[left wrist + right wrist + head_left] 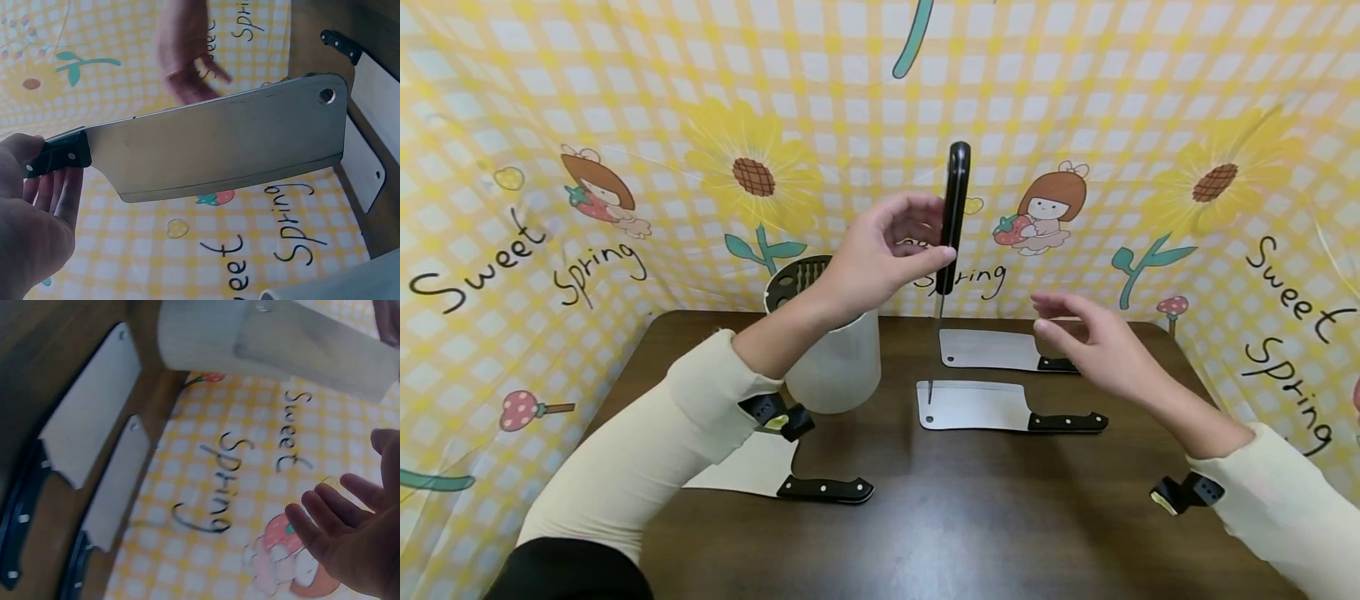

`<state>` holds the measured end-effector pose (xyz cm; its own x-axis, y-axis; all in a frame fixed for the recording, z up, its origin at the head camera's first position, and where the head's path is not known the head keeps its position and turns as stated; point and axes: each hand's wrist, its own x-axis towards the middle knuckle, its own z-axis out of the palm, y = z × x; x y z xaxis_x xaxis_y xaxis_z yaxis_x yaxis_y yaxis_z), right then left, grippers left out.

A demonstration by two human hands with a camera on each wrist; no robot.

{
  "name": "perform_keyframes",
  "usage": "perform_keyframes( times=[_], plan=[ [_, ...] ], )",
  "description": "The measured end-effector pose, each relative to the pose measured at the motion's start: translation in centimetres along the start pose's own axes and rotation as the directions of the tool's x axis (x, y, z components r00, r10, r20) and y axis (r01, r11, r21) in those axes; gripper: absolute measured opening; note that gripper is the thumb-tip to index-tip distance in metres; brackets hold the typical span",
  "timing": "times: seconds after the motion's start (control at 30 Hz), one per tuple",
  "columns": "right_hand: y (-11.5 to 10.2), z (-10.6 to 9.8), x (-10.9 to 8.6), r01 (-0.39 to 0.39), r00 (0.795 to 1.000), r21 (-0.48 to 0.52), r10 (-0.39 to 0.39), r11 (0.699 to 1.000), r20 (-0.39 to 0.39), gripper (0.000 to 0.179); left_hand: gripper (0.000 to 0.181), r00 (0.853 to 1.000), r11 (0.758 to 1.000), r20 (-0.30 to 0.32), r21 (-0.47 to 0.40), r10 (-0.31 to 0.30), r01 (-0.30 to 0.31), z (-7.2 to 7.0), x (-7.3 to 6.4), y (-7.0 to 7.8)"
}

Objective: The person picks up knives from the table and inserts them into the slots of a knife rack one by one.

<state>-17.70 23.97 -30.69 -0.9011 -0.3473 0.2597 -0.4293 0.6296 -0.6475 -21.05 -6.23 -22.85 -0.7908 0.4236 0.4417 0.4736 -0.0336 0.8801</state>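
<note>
My left hand [880,250] grips a cleaver [219,144] by its black handle, thumb on one side and fingers on the other. In the head view that cleaver stands upright, handle up, its blade seen edge-on. The left wrist view shows the broad blade with a hole near its far corner. My right hand [1097,342] is in the air to the right, fingers loosely extended and holding nothing. Below it, one cleaver [988,350] lies at the back of the table, its handle end partly hidden by that hand. A second cleaver [973,407] lies just in front.
A whitish round container [835,375] stands left of centre, with black slotted utensils [808,273] in it. Another cleaver [752,468] lies at the front left, partly under my left sleeve. A yellow checked cloth [850,67] walls the brown table [970,525] at back and sides.
</note>
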Motion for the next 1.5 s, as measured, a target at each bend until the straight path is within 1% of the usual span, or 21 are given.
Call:
perform_keyframes(
  times=[0.1,0.23,0.33,0.5,0.6,0.77,0.9,1.07,1.2,1.3,1.43,1.5],
  plan=[
    [1.6,0.4,-1.1,0.010,0.999,-0.053,-0.007,0.999,0.044,0.043,0.044,1.000,0.999,-0.018,-0.019,0.026,-0.026,-0.5,0.2,0.4],
    [3.8,1.1,-2.5,-0.001,0.995,-0.104,0.012,0.995,0.103,0.047,0.043,0.998,0.999,-0.048,-0.031,0.040,-0.042,-1.1,0.4,0.7],
    [5.4,1.6,-3.5,-0.010,0.991,-0.133,0.028,0.991,0.130,0.049,0.042,0.996,0.999,-0.076,-0.022,0.046,-0.048,-1.6,0.5,1.0],
    [7.8,2.2,-5.4,-0.038,0.986,-0.166,0.064,0.985,0.155,0.052,0.041,0.991,0.997,-0.113,-0.028,0.065,-0.069,-2.4,0.8,1.7],
    [9.1,2.5,-6.2,-0.041,0.984,-0.190,0.072,0.981,0.161,0.052,0.042,0.989,0.996,-0.129,-0.024,0.079,-0.083,-2.9,1.0,2.3],
    [11.3,3.0,-7.4,-0.024,0.982,-0.222,0.065,0.975,0.179,0.053,0.044,0.983,0.995,-0.160,-0.008,0.092,-0.094,-3.5,1.3,3.3],
    [12.9,3.4,-8.3,-0.002,0.980,-0.243,0.051,0.970,0.194,0.056,0.043,0.978,0.992,-0.173,-0.012,0.120,-0.124,-3.8,1.6,3.9],
    [14.3,3.9,-9.0,0.023,0.979,-0.283,0.036,0.959,0.199,0.054,0.041,0.968,0.986,-0.204,-0.047,0.148,-0.161,-4.3,1.8,4.4],
    [15.0,4.3,-9.2,0.032,0.981,-0.289,0.025,0.957,0.193,0.051,0.041,0.959,0.982,-0.241,-0.086,0.145,-0.171,-4.8,1.9,4.6],
    [15.3,4.5,-9.4,0.065,0.987,-0.311,-0.014,0.948,0.162,0.049,0.039,0.954,0.978,-0.269,-0.120,0.133,-0.170,-5.2,1.9,4.7],
    [15.8,4.7,-9.3,0.123,0.990,-0.363,-0.087,0.924,0.114,0.050,0.039,0.948,0.972,-0.288,-0.148,0.135,-0.183,-5.9,1.8,4.7],
    [16.1,4.8,-9.3,0.127,0.990,-0.375,-0.093,0.918,0.108,0.052,0.039,0.945,0.969,-0.294,-0.155,0.142,-0.194,-6.3,1.8,4.8]
  ],
)
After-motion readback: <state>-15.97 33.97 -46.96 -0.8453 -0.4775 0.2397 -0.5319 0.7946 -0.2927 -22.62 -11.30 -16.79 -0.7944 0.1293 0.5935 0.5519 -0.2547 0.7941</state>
